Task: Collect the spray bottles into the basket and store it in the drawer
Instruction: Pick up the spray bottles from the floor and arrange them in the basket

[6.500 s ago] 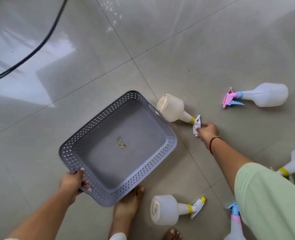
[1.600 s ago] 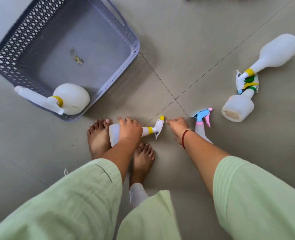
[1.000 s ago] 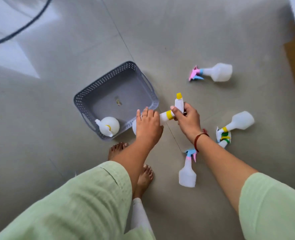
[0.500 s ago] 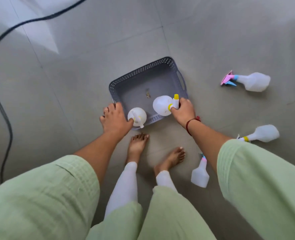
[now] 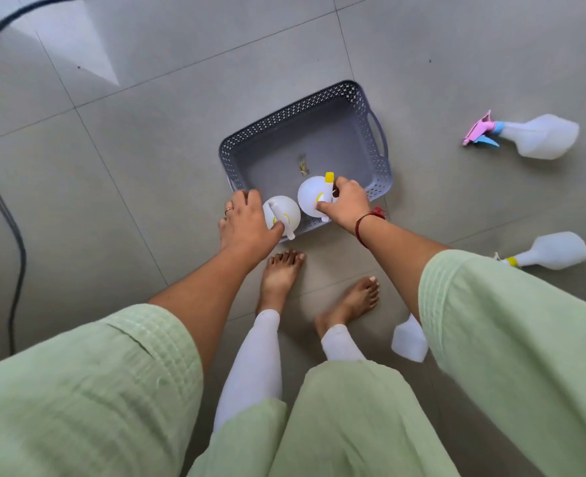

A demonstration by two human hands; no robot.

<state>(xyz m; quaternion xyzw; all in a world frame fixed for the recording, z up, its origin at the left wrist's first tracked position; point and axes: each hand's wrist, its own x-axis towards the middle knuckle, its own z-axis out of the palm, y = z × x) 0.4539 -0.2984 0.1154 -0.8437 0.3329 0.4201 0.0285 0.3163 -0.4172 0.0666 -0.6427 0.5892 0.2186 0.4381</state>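
On a grey tiled floor [image 5: 147, 160] sits a grey basket [image 5: 381, 146]. The right hand [image 5: 348, 204] closes around a bottle [image 5: 310, 197] standing in its near end. Just left of that grip, the left hand [image 5: 247, 218] rests loosely against a second bottle [image 5: 283, 215].

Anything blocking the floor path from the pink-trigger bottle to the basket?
Nothing visible. Bare tile lies between the pink-trigger bottle and the basket; its far half is free, with two bottles at the near wall.
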